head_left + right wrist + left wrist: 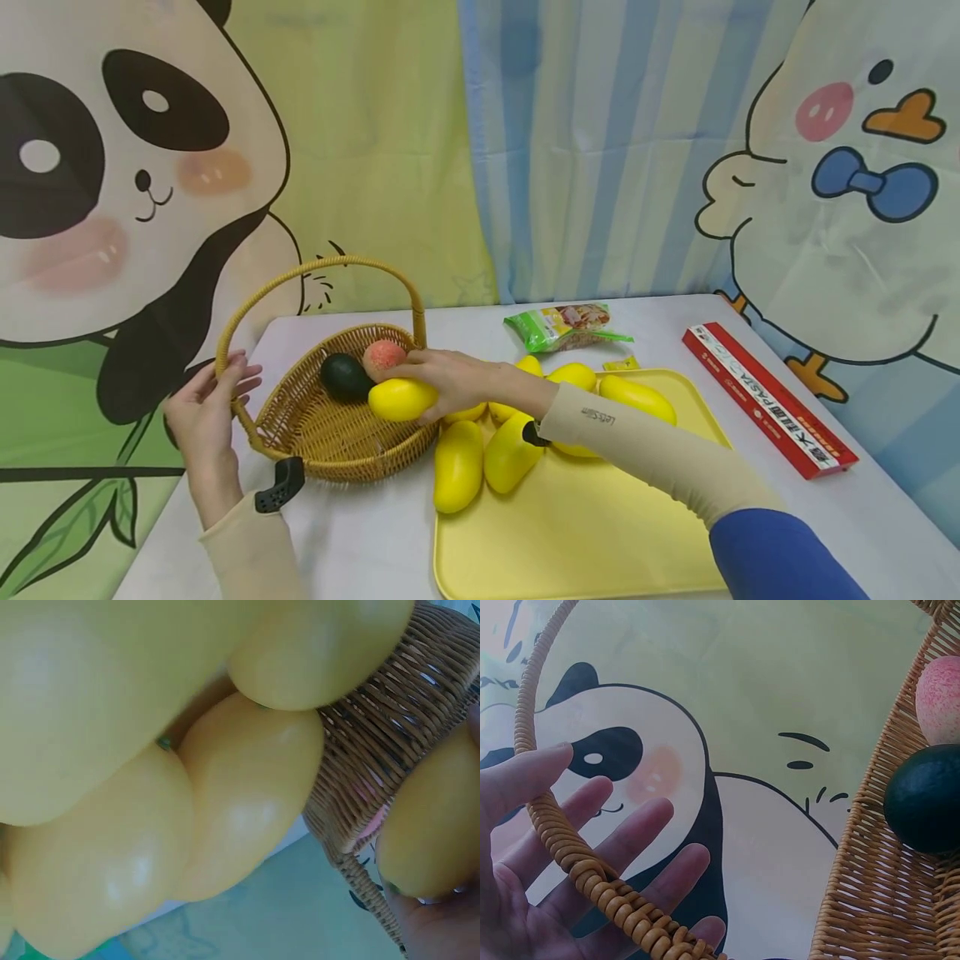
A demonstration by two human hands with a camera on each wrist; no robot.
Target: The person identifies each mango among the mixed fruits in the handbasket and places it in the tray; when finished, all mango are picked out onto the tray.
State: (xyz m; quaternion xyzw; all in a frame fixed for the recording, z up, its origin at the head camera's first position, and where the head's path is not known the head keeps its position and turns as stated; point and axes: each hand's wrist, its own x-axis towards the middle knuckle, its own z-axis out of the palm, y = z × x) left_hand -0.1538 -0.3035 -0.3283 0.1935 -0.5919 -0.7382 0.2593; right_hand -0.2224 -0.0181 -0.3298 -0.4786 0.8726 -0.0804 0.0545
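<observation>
My right hand [453, 379] grips a yellow mango [402, 400] over the right side of a wicker basket [315, 437]. In the right wrist view, that mango [435, 814] shows beside the basket's woven wall. A dark green avocado [345, 377] and a pink peach [384, 358] lie inside the basket. At the left, my left hand [212, 408] touches the basket's handle [262, 292]. The left wrist view shows the thumb crossing in front of the handle [555, 832], with the other fingers spread and fairly straight behind it. Several mangoes [459, 467] lie on a yellow tray [585, 533].
A green food packet [558, 327] lies behind the tray, with a small yellow packet [621, 364] near it. A long red pasta box [768, 400] lies at the right of the white table [360, 542]. Cartoon-printed curtains [600, 150] stand behind the table.
</observation>
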